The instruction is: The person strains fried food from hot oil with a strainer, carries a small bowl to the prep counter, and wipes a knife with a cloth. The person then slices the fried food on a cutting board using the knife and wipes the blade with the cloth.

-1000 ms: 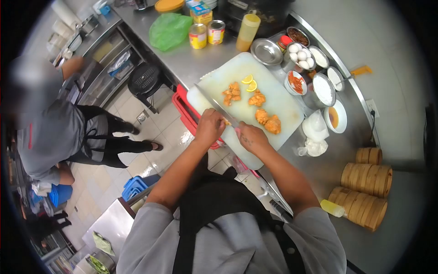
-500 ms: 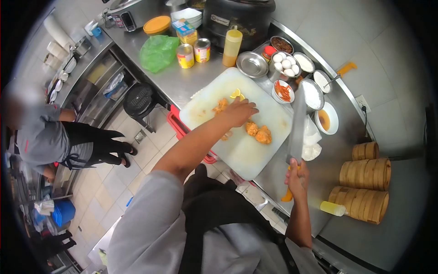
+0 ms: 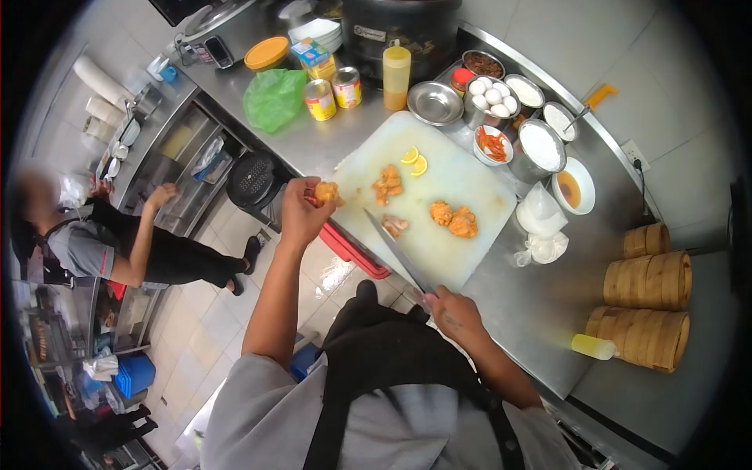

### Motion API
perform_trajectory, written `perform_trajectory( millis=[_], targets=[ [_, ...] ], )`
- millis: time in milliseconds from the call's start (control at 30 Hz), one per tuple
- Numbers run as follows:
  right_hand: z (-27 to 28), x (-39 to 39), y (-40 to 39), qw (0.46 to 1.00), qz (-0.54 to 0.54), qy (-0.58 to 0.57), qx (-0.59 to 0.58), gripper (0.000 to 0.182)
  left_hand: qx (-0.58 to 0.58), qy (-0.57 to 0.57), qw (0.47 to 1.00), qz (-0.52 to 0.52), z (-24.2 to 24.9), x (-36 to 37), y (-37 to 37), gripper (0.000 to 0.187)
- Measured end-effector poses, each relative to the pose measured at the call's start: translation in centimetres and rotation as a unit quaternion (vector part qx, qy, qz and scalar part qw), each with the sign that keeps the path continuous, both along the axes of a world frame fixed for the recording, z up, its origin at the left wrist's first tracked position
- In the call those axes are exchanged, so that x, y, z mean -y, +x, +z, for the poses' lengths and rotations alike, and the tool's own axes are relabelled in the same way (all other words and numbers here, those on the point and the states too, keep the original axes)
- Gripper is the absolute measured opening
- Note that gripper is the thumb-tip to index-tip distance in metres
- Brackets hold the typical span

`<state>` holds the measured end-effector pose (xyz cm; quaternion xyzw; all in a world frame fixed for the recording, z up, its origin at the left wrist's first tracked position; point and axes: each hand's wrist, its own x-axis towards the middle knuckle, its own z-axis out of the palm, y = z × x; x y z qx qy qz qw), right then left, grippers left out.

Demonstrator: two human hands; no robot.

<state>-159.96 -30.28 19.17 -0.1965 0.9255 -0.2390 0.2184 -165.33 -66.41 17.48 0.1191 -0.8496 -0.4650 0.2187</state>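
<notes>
Shifted to left edge of cutting board [image 3: 486, 184]: fried chicken piece [image 3: 327, 193], pinched at tips of left grip [image 3: 300, 211]. Swung down, angled over board now: knife [image 3: 403, 257], clamped in right grip [image 3: 458, 315]. Probably light, greasy, crumbly-crusted chicken; best held gently by sides.

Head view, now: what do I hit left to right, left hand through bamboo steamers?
Left hand → fried piece in its grip → lone fried piece on the board → lemon slices → two fried pieces together → bowl of brown sauce → bamboo steamers.
</notes>
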Motion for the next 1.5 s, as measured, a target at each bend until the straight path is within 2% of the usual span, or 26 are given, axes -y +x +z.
perform_trajectory(
  millis=[33, 100, 267, 367, 433, 500, 633, 700, 1000, 1133, 1267, 1333, 1467, 1500],
  targets=[
    [-0.4, 1.5, -0.5, 1.000, 0.022, 0.006, 0.014, 0.030, 0.036, 0.019, 0.999, 0.010, 0.4, 0.1, 1.2, 0.045],
    [-1.1, 3.5, -2.3, 0.999, 0.049, 0.009, 0.023, 0.031, 0.008, 0.032, 0.999, 0.001, -1.2, -0.3, 1.4, 0.044],
    [-0.8, 4.2, -6.3, 0.999, 0.022, 0.040, -0.022, 0.032, 0.056, 0.058, 0.996, -0.036, -3.1, -5.6, 0.0, 0.049],
    [-0.4, 3.9, -7.4, 0.996, 0.021, 0.076, -0.029, 0.032, 0.020, 0.072, 0.996, -0.047, -3.6, -7.5, 0.3, 0.052],
    [0.1, 3.9, -7.3, 0.997, 0.025, 0.063, -0.039, 0.031, 0.013, 0.075, 0.996, -0.046, -4.4, -7.5, 0.9, 0.051],
    [0.7, 4.2, -6.8, 0.997, 0.025, 0.056, -0.043, 0.030, -0.042, 0.029, 0.997, -0.052, -4.9, -7.3, 1.9, 0.049],
    [1.7, 4.3, -5.0, 0.996, 0.042, 0.048, -0.065, 0.028, -0.064, 0.039, 0.994, -0.079, -5.7, -7.6, 2.8, 0.046],
    [2.7, 4.3, -4.1, 0.994, 0.047, 0.056, -0.077, 0.027, -0.093, -0.002, 0.992, -0.083, -6.2, -7.9, 2.6, 0.041],
    [5.7, 3.9, -3.0, 0.984, 0.098, 0.115, -0.099, 0.024, -0.101, -0.047, 0.989, -0.094, -5.9, -8.2, 1.5, 0.035],
    [6.6, 4.4, -3.7, 0.982, 0.131, 0.100, -0.090, 0.020, -0.108, -0.036, 0.988, -0.105, -5.8, -7.9, 1.1, 0.034],
    [3.8, 6.8, -5.4, 0.984, 0.129, 0.068, -0.106, 0.023, -0.090, -0.023, 0.990, -0.108, -5.8, -8.0, 1.0, 0.032],
    [3.0, 8.5, -6.4, 0.983, 0.137, 0.060, -0.104, 0.017, -0.083, -0.012, 0.991, -0.103, -5.9, -8.0, 1.1, 0.033],
    [5.4, 7.7, -6.2, 0.983, 0.147, 0.043, -0.098, 0.019, -0.077, 0.027, 0.993, -0.089, -6.2, -8.0, 1.4, 0.030],
    [6.0, 7.8, -6.3, 0.984, 0.140, 0.085, -0.070, 0.019, -0.068, 0.052, 0.992, -0.094, -6.2, -8.1, 1.3, 0.029]
  ],
)
